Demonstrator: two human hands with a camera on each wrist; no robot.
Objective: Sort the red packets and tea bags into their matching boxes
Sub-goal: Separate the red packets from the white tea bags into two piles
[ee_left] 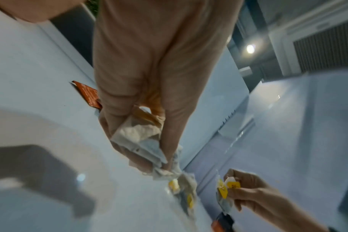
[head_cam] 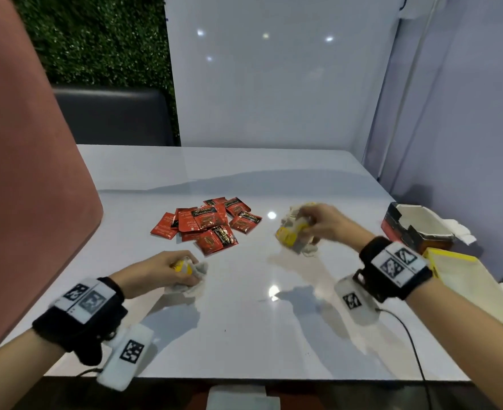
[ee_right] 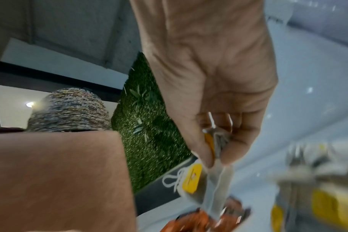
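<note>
A heap of red packets [head_cam: 207, 226] lies mid-table. My left hand [head_cam: 188, 273] rests low at the near left and grips a bunch of white tea bags [head_cam: 191, 272] with yellow tags; in the left wrist view the fingers [ee_left: 117, 125] curl round the bunch [ee_left: 138, 136]. My right hand [head_cam: 305, 229] is raised right of the heap and pinches another cluster of tea bags [head_cam: 291, 235]; one bag with a yellow tag [ee_right: 192, 179] dangles from it. An open red-and-black box [head_cam: 416, 229] and a yellow box [head_cam: 460, 276] stand at the right edge.
The glossy white table [head_cam: 244, 315] meets a white wall panel behind and to the right. A pink chair back [head_cam: 22, 187] rises at the left. A few loose tea bags [ee_left: 184, 186] lie on the table near my left hand. A cable [head_cam: 413, 344] trails from my right wrist.
</note>
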